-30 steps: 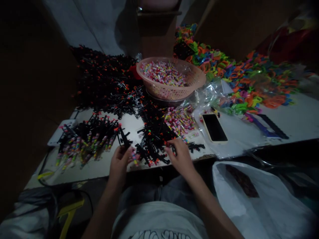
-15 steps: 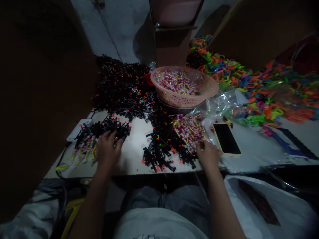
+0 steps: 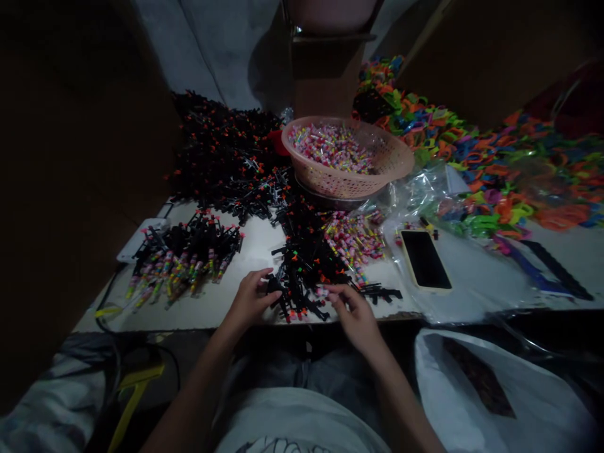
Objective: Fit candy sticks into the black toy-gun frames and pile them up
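Observation:
My left hand point(image 3: 249, 299) rests at the table's front edge with its fingers pinched on a small black toy piece point(image 3: 274, 287) at the near side of a heap of black plastic pieces point(image 3: 304, 277). My right hand point(image 3: 352, 309) is just right of that heap, fingers curled round a small candy tube point(image 3: 325, 292). A loose spread of wrapped candy tubes point(image 3: 353, 239) lies behind my right hand. To the left lies a row of black pieces with candy tubes fitted point(image 3: 182, 258).
A pink basket point(image 3: 377, 173) full of candy tubes stands behind. A large mound of black pieces point(image 3: 221, 151) fills the back left. A phone point(image 3: 423, 259) lies face up at the right. Coloured plastic parts point(image 3: 476, 157) and clear bags lie beyond. A white bag point(image 3: 481, 390) hangs below.
My left hand has come back from the row of fitted pieces at the left to the near heap. My right hand has moved left from beside the phone to the heap.

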A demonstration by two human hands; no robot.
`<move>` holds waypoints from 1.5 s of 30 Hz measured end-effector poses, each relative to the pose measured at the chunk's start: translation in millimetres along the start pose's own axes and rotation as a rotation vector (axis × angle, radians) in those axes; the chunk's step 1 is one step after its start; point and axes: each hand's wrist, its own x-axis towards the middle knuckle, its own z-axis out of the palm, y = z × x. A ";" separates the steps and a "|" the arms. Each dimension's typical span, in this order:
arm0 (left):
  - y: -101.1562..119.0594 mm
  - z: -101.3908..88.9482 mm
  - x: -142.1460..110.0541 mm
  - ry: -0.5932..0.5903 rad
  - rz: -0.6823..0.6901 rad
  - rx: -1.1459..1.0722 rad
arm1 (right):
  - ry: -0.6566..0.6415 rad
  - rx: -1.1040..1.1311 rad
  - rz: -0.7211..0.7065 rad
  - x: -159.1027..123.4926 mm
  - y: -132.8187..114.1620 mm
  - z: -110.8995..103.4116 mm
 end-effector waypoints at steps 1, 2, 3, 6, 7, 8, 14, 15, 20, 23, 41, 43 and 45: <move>2.5 -1.5 0.5 -0.019 -0.073 -0.114 | -0.038 0.043 0.007 -5.0 -3.5 9.6; 5.3 -3.2 0.3 -0.040 -0.156 -0.235 | -0.077 0.089 0.023 -9.4 -6.0 18.7; 8.0 -5.3 -0.3 -0.066 -0.240 -0.352 | -0.117 0.136 0.048 -13.2 -7.6 26.9; 14.3 -15.6 -2.9 -0.112 -0.374 -0.560 | -0.200 0.259 0.131 -19.8 -7.8 43.0; 15.3 -19.8 -3.8 -0.103 -0.368 -0.576 | -0.203 0.291 0.147 -20.4 -7.4 45.2; 15.6 -23.5 -4.8 -0.078 -0.355 -0.586 | -0.199 0.322 0.158 -20.5 -7.4 46.0; 22.7 -12.7 -24.8 -0.029 -0.529 -0.891 | -0.187 0.449 0.153 -14.0 -21.6 40.1; 26.0 -5.4 -30.4 -0.091 -0.547 -0.920 | -0.175 0.446 0.132 -13.0 -25.0 39.6; 41.2 23.7 -51.3 -0.351 -0.420 -0.785 | -0.142 0.353 0.059 -12.4 -33.0 37.2; 46.4 27.4 -52.7 -0.245 -0.449 -0.779 | -0.063 0.287 0.040 -15.3 -29.4 34.5; 55.3 25.7 -55.1 -0.040 -0.454 -0.726 | -0.093 -0.030 -0.149 -23.8 -32.0 33.7; 57.1 24.6 -55.3 -0.058 -0.434 -0.686 | -0.083 -0.022 -0.137 -24.8 -31.1 34.0; 58.3 24.0 -55.8 -0.067 -0.425 -0.670 | -0.033 0.028 -0.109 -26.1 -30.6 34.2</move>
